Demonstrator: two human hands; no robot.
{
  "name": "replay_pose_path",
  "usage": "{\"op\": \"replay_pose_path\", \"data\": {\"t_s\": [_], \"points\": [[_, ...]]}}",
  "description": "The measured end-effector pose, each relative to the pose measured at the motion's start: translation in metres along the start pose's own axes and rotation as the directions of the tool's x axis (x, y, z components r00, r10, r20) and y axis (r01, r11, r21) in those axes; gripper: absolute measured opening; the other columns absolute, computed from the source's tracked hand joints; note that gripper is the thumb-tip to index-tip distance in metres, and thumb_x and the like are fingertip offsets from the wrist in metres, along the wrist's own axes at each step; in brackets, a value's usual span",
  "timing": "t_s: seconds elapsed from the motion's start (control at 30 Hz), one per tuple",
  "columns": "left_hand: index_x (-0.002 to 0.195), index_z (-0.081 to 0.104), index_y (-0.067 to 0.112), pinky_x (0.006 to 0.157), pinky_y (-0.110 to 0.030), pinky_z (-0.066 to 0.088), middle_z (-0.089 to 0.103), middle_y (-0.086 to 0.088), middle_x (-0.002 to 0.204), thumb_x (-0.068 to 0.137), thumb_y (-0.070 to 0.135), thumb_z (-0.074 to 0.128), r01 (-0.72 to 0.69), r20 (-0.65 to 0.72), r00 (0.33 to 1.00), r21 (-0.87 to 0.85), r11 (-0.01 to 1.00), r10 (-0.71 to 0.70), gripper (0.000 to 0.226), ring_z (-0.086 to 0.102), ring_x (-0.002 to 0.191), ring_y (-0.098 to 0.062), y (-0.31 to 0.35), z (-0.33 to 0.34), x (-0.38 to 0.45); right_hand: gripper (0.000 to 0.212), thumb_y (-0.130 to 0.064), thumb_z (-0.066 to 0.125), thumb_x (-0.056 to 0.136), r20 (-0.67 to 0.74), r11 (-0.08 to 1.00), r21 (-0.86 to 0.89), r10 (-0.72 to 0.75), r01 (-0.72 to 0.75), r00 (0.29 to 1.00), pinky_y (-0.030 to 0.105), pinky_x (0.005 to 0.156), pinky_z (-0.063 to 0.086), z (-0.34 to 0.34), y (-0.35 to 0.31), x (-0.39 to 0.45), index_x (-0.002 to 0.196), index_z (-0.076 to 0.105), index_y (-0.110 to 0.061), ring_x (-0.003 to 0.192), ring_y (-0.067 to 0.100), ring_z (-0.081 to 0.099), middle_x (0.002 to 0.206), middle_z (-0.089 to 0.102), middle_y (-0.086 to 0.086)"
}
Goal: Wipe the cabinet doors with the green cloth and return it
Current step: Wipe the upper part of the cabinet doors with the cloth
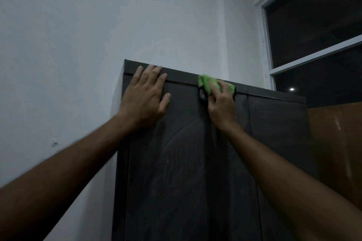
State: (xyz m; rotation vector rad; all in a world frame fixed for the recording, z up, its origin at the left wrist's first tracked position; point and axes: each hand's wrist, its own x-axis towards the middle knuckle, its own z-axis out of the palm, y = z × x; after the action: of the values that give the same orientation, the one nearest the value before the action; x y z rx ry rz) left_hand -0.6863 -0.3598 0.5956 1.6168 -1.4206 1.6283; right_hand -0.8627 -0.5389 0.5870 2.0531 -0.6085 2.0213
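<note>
While left hand [146,96] braces door, right hand [220,101] presses green cloth [205,82].

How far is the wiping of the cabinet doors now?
Done: faint wipe streaks show on the left door. In hand: the right hand presses the green cloth at the door's top edge while the left hand rests flat on it. Left: the right door and returning the cloth.

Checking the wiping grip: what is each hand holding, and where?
The right hand presses the bunched green cloth against the dark cabinet's top edge. The left hand lies flat, holding nothing.
</note>
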Motion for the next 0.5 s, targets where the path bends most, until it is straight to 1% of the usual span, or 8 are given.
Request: {"op": "replay_pose_path", "data": {"t_s": [0.03, 0.1, 0.17, 0.23, 0.27, 0.4, 0.43, 0.5], "points": [[0.162, 0.033, 0.007, 0.133, -0.048, 0.003, 0.024, -0.017, 0.172, 0.101, 0.052, 0.025, -0.026, 0.016, 1.0, -0.006, 1.0, 0.026, 0.076, 0.013, 0.162, -0.03, 0.005, 0.002, 0.004, 0.049, -0.007, 0.052, 0.099, -0.034, 0.998, 0.018, 0.066, -0.066, 0.997, 0.043, 0.117, 0.034, 0.001, -0.003, 0.012, 0.148, 0.053, -0.013, 0.14, 0.035, 0.038, 0.151, 0.042, 0.017], [0.164, 0.028, 0.009, 0.133, -0.047, 0.001, 0.018, -0.015, 0.174, 0.105, 0.05, 0.025, -0.07, 0.043, 0.997, -0.002, 0.998, 0.07, 0.072, 0.007, 0.163, -0.027, 0.012, 0.008, 0.011, 0.05, -0.007, 0.053, 0.098, -0.052, 0.998, 0.035, 0.053, -0.051, 0.997, 0.042, 0.119, 0.031, 0.009, -0.018, 0.018, 0.148, 0.053, -0.013, 0.141, 0.036, 0.037, 0.151, 0.042, 0.018], [0.165, 0.025, 0.01, 0.132, -0.049, -0.001, 0.015, -0.014, 0.175, 0.107, 0.05, 0.026, -0.076, 0.052, 0.996, 0.037, 0.996, 0.074, 0.071, 0.003, 0.164, -0.026, 0.017, 0.015, 0.015, 0.051, -0.005, 0.056, 0.097, 0.014, 0.993, 0.022, -0.112, 0.112, 0.994, 0.047, 0.122, 0.03, 0.016, -0.021, -0.004, 0.147, 0.055, -0.012, 0.143, 0.04, 0.036, 0.151, 0.042, 0.021], [0.165, 0.023, 0.011, 0.132, -0.05, -0.001, 0.014, -0.013, 0.175, 0.106, 0.052, 0.019, -0.066, 0.052, 0.997, 0.07, 0.995, 0.062, 0.072, 0.003, 0.164, -0.026, 0.019, 0.019, 0.016, 0.051, -0.003, 0.059, 0.094, 0.076, 0.973, -0.003, -0.23, 0.231, 0.97, 0.048, 0.117, 0.034, 0.014, -0.002, -0.031, 0.144, 0.058, -0.012, 0.143, 0.042, 0.037, 0.15, 0.044, 0.022], [0.165, 0.023, 0.01, 0.132, -0.051, 0.0, 0.015, -0.014, 0.175, 0.105, 0.054, 0.016, -0.066, 0.054, 0.997, 0.074, 0.995, 0.062, 0.075, 0.004, 0.164, -0.027, 0.019, 0.02, 0.016, 0.051, -0.003, 0.06, 0.094, 0.079, 0.975, -0.015, -0.219, 0.221, 0.972, 0.047, 0.116, 0.037, 0.007, 0.012, -0.035, 0.144, 0.058, -0.013, 0.142, 0.041, 0.039, 0.15, 0.045, 0.021], [0.165, 0.027, 0.01, 0.132, -0.051, 0.002, 0.019, -0.014, 0.174, 0.101, 0.058, 0.014, -0.049, 0.056, 0.997, 0.09, 0.995, 0.044, 0.081, 0.009, 0.163, -0.028, 0.02, 0.02, 0.016, 0.049, -0.008, 0.053, 0.099, -0.042, 0.996, 0.001, 0.086, -0.086, 0.995, 0.046, 0.11, 0.041, -0.009, 0.045, 0.007, 0.147, 0.054, -0.015, 0.136, 0.032, 0.042, 0.149, 0.044, 0.013], [0.163, 0.03, 0.009, 0.132, -0.052, 0.003, 0.023, -0.015, 0.172, 0.101, 0.056, 0.019, -0.025, 0.041, 0.999, 0.085, 0.996, 0.021, 0.079, 0.013, 0.162, -0.03, 0.023, 0.02, 0.017, 0.049, -0.008, 0.053, 0.099, -0.061, 0.994, 0.008, 0.111, -0.11, 0.992, 0.045, 0.112, 0.039, -0.007, 0.043, 0.016, 0.148, 0.053, -0.014, 0.136, 0.032, 0.042, 0.148, 0.044, 0.014], [0.159, 0.037, 0.006, 0.131, -0.052, 0.004, 0.031, -0.017, 0.167, 0.102, 0.051, 0.032, 0.03, 0.011, 0.999, 0.061, 0.998, -0.031, 0.073, 0.02, 0.159, -0.033, 0.037, 0.018, 0.021, 0.049, -0.008, 0.055, 0.098, -0.049, 0.999, 0.022, 0.029, -0.028, 0.998, 0.045, 0.116, 0.036, 0.0, 0.035, 0.016, 0.147, 0.054, -0.012, 0.138, 0.035, 0.041, 0.149, 0.044, 0.016]]}}
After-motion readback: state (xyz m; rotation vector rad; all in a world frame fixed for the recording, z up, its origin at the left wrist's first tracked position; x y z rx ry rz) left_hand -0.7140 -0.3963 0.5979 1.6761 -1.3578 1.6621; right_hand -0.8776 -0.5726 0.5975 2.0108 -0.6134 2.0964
